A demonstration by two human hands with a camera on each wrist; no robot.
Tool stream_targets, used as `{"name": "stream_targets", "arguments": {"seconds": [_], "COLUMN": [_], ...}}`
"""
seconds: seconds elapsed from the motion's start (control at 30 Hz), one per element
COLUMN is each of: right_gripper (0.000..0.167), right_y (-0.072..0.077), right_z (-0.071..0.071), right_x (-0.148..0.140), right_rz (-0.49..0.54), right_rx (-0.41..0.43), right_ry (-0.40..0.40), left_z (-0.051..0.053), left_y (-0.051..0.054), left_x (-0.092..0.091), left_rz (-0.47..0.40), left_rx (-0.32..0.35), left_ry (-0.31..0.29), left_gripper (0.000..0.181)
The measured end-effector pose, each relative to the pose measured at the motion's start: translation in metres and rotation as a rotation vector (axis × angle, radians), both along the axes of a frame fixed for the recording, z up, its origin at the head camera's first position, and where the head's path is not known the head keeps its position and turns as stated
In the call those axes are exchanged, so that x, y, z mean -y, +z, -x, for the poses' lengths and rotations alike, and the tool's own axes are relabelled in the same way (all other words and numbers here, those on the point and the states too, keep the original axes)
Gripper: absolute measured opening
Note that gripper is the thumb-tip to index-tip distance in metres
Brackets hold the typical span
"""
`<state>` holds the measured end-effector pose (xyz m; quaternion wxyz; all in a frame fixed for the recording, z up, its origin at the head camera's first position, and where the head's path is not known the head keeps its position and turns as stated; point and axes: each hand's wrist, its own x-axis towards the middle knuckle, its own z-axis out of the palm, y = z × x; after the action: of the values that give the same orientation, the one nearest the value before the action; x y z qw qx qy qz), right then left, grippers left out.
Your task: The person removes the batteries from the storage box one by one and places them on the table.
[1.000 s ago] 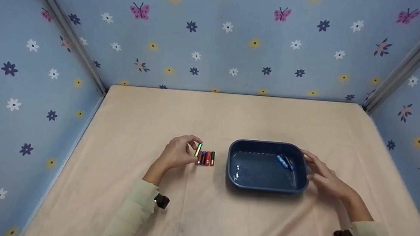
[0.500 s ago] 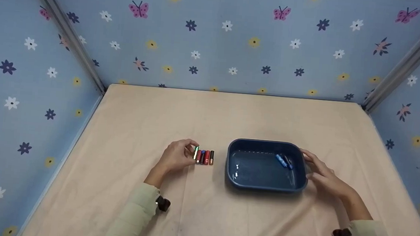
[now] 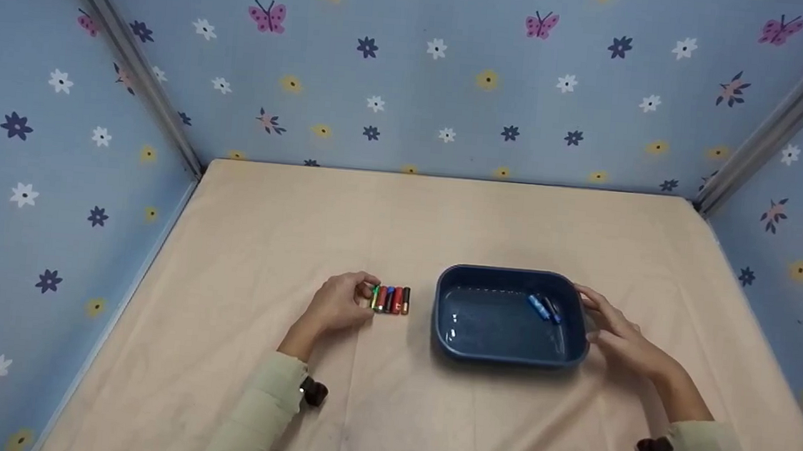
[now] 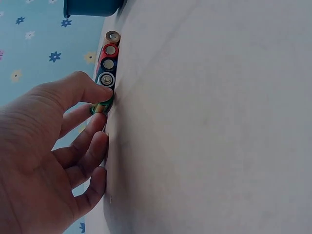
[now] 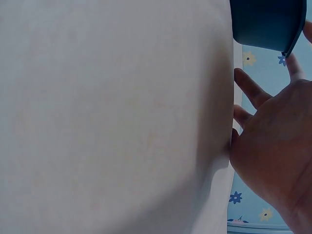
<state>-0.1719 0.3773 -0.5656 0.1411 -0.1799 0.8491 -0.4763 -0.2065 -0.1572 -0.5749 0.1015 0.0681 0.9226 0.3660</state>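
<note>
My left hand [image 3: 344, 301] pinches a green battery [image 3: 375, 296] at the left end of a row on the cloth. In the left wrist view, thumb and fingertip lie at either side of that green battery [image 4: 100, 107], which looks level with its neighbours. Beside it stand a red battery [image 3: 381, 299], a dark blue one [image 3: 389, 300], another red one [image 3: 398, 300] and a black-and-copper one [image 3: 406, 301]. My right hand [image 3: 627, 346] rests its fairly straight fingers on the right side of a blue bin [image 3: 480, 359]. Light blue [image 3: 538, 307] and dark batteries lie inside the bin at its right.
A beige cloth [image 3: 287, 216] covers the table. Patterned blue walls [image 3: 427, 77] rise behind it and at both sides, with grey metal posts [image 3: 125, 53] at the corners. The bin stands a short way right of the battery row.
The green battery has come down from above the row to its left end, still between my left fingers. My right hand and the bin have stayed in place.
</note>
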Motion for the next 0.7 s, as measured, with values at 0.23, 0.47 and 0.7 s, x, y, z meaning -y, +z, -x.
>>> {"name": "stream_targets", "arguments": {"seconds": [0.23, 0.47, 0.7], "right_gripper": [0.083, 0.083, 0.083], "right_y": [-0.002, -0.001, 0.000], "right_z": [0.002, 0.002, 0.000], "right_x": [0.000, -0.001, -0.001], "right_rz": [0.027, 0.017, -0.017], "right_rx": [-0.023, -0.025, -0.052], "right_ry": [0.040, 0.033, 0.023], "left_z": [0.001, -0.001, -0.008], "left_y": [0.000, 0.005, 0.016], "left_x": [0.001, -0.001, -0.008], "left_rz": [0.030, 0.035, 0.095], "left_rx": [-0.016, 0.022, -0.045], "left_ry": [-0.002, 0.022, 0.079], "left_gripper": [0.055, 0.060, 0.062]}}
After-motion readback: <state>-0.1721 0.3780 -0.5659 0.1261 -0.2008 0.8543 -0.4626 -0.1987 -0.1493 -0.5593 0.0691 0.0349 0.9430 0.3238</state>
